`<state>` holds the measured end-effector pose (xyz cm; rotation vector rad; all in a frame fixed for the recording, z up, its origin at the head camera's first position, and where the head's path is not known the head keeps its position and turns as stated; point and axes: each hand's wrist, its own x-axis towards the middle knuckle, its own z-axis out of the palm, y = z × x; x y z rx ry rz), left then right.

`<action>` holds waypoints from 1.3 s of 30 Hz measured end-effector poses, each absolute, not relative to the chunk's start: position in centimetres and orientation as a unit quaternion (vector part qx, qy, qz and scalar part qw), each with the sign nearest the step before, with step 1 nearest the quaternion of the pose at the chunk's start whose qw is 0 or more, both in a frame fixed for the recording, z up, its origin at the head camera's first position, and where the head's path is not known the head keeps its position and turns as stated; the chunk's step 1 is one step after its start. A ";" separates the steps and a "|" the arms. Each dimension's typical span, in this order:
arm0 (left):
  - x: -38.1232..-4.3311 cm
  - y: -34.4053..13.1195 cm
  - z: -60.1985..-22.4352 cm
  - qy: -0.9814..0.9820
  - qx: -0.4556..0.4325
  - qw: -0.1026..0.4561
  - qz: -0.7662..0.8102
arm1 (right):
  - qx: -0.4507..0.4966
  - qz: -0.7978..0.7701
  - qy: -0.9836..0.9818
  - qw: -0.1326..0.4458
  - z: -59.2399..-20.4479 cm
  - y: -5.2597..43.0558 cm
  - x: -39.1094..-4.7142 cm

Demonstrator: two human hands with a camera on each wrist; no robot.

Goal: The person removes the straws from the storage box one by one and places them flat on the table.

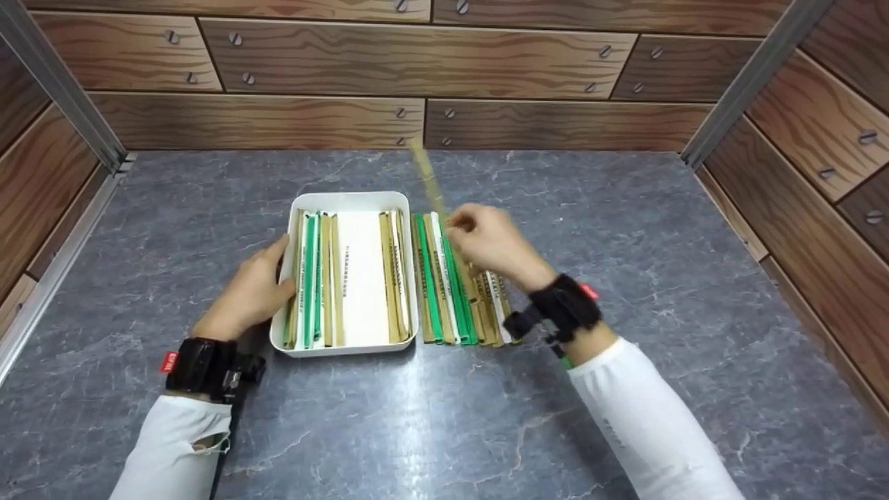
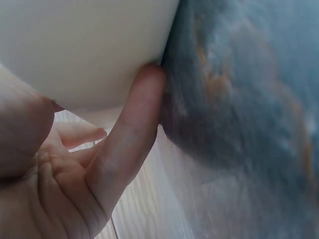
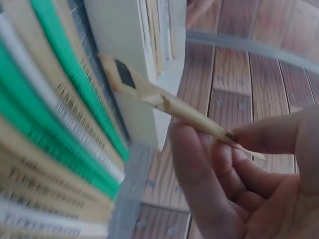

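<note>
My right hand [image 1: 489,243] pinches one end of a slim tan paper-wrapped stick [image 1: 426,170] between thumb and fingers. Blurred in the head view, the stick points up and away, above the table. In the right wrist view, the held stick [image 3: 169,105] shows a dark patch near its far end. My left hand [image 1: 257,288] rests against the left side of a white tray [image 1: 344,352], with a finger [image 2: 142,102] extended along its outer wall. Tan, green and white wrapped sticks [image 1: 312,278] stand along the tray's left side, and a few tan and white ones [image 1: 392,278] along its right.
A row of green, tan and white wrapped sticks [image 1: 444,298] lies on the table just right of the tray, below my right hand. Wood-patterned panels [image 1: 417,59] enclose the grey marbled tabletop [image 1: 611,208] at the back and sides.
</note>
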<state>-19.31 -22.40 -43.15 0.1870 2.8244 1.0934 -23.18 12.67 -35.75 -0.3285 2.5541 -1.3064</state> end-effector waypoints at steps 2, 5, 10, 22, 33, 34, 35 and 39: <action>-19.3 -22.3 -43.1 0.930 0.061 0.053 0.360 | -0.086 -0.486 0.862 0.120 -36.0 14.3 -23.4; -19.3 -22.3 -43.1 0.930 0.059 0.050 0.359 | -0.057 -0.511 0.851 0.109 -36.5 16.8 -23.7; -19.3 -22.3 -43.2 0.932 0.060 0.050 0.354 | -0.020 -0.502 0.857 0.117 -38.0 20.3 -24.2; -19.2 -22.4 -43.1 0.931 0.060 0.053 0.357 | -0.009 -0.445 0.873 0.199 -41.5 22.7 -24.1; -19.3 -22.3 -43.1 0.935 0.062 0.048 0.345 | -0.032 -0.393 0.903 0.170 -42.5 21.7 -23.9; -19.3 -22.3 -43.1 0.935 0.062 0.047 0.345 | -0.032 -0.391 0.905 0.166 -42.5 21.7 -23.9; -19.2 -22.3 -43.1 0.935 0.060 0.048 0.346 | -0.032 -0.390 0.906 0.164 -42.5 21.7 -23.9; -19.2 -22.3 -43.0 0.933 0.056 0.052 0.352 | -0.035 -0.388 0.907 0.158 -42.5 21.4 -23.7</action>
